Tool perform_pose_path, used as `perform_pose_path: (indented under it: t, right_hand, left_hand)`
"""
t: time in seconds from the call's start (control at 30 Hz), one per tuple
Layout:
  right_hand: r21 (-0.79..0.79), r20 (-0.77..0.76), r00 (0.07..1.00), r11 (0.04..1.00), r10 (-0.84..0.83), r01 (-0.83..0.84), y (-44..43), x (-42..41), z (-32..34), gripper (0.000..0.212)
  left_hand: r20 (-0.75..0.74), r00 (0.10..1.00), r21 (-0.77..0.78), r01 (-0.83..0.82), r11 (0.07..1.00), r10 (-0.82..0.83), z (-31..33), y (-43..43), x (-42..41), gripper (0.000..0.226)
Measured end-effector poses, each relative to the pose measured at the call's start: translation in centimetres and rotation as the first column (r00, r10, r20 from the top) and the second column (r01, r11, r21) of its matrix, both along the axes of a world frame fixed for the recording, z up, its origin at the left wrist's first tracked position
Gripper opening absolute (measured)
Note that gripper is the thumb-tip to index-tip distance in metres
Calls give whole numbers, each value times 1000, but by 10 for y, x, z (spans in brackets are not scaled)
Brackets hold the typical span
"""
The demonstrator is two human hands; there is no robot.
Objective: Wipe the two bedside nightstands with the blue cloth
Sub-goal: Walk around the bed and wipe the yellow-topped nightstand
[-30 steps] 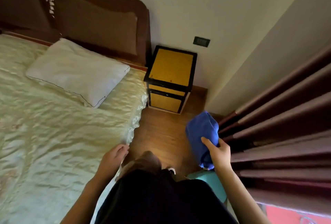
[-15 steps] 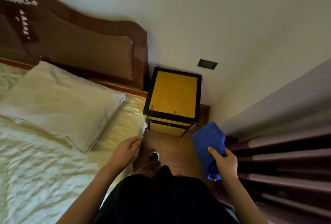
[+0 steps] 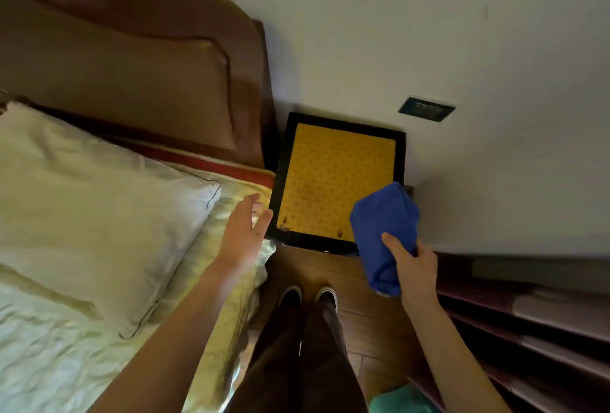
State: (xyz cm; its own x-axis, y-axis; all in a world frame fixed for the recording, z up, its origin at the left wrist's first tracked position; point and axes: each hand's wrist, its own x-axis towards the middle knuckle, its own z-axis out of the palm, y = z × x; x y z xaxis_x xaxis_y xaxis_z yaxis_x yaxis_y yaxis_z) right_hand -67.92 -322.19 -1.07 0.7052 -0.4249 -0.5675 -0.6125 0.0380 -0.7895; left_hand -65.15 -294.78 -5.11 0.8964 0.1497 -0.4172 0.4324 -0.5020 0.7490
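The right hand [image 3: 414,272] was closed around the bunched blue cloth [image 3: 384,231], thumb pressed across its front, so the wad stuck forward over the near right corner of the nightstand [image 3: 333,181], apparently ready to be laid on its top. Whether the cloth touched the surface could not be told. The left hand [image 3: 242,231] was open and empty, fingers spread over the edge of the bed [image 3: 214,280] just beside the nightstand's left rim, probably for balance. The yellow top was bare, with small dark marks near its front edge. The second nightstand was out of view.
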Motion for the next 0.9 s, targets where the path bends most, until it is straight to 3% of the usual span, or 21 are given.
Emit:
perform_pose_path:
  t: [0.1,0.2,0.37,0.47,0.53,0.63,0.7,0.77,0.83,0.9]
  right_hand:
    - [168,1,998,984,-66,65,14,43,-59,28]
    - [288,-21,992,950,-121,122,18,69,-124,21]
    - [5,-74,993,995,-95,95,0,72,-196,12]
    - [-194,-115,991,976,76,-97,-18,65,-194,11]
    - [-461,-189,958,842,215,-280,-30,61,-191,38]
    - [-770,-215,893,493,396,-404,-27,68,-187,68]
    - [-827,-206,705,264,679,-496,-15,79,-198,65]
    - [-808,-314,490,42,813,-587,-4,90,-218,66]
    - [-794,-380,405,-68,832,-605,4,103,-239,71]
    - [-821,-368,401,-90,839,-564,9,132,-251,71]
  left_hand:
    - [1,999,69,-47,997,47,-69,-2,31,53]
    - [-14,999,123,-48,991,50,-135,-6,49,59]
    - [-54,998,163,-28,986,38,-209,-11,58,45]
    - [-29,998,170,-50,984,55,-213,-15,57,34]
    - [-13,997,151,-70,986,73,-210,-17,57,32]
    - [-30,996,121,-79,990,83,-207,-18,62,34]
    - [-65,992,52,-107,993,110,-207,-19,65,39]
    - [-87,985,5,-146,989,146,-209,-20,66,45]
    - [-70,988,13,-140,990,140,-214,-18,66,45]
    - [-52,988,31,-143,989,144,-222,-16,65,45]
